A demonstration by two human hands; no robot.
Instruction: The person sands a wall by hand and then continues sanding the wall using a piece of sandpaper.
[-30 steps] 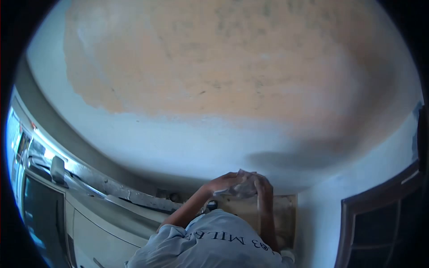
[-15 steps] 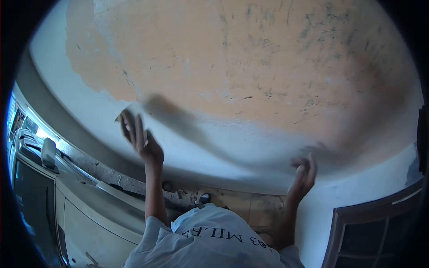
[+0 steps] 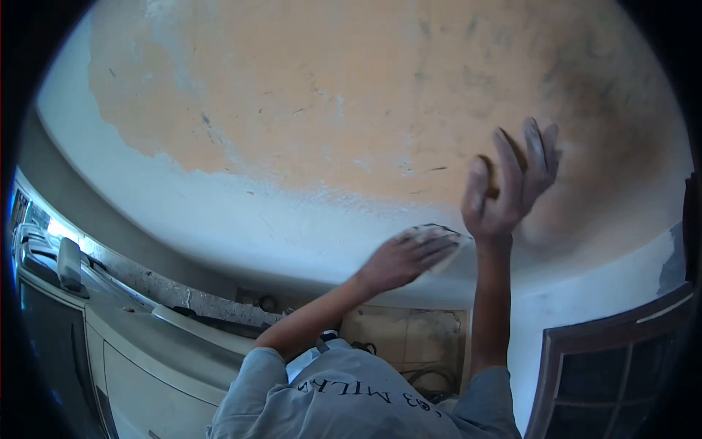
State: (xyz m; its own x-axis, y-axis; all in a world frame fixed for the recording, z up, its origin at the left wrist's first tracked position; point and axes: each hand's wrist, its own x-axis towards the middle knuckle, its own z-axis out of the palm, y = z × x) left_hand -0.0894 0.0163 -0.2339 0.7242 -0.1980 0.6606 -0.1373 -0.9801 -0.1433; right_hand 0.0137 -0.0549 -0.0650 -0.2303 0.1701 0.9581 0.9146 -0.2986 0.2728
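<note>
My left hand is in front of the white lower band of the wall, its fingers pressed together over a thin, pale sheet with a dark edge. What the sheet is cannot be made out. To the right, my right hand is raised against the orange part of the wall, its dusty fingers spread and nothing in them. The orange surface has scratches, dark smudges and a ragged border with the white.
A long pale cabinet or counter runs along the lower left. A dark-framed glazed door or window stands at the lower right. Tiled floor with coiled cable shows below the wall.
My left hand has moved right and down with the sheet, from the left part of the wall. My right hand has risen onto the orange area, fingers spread.
</note>
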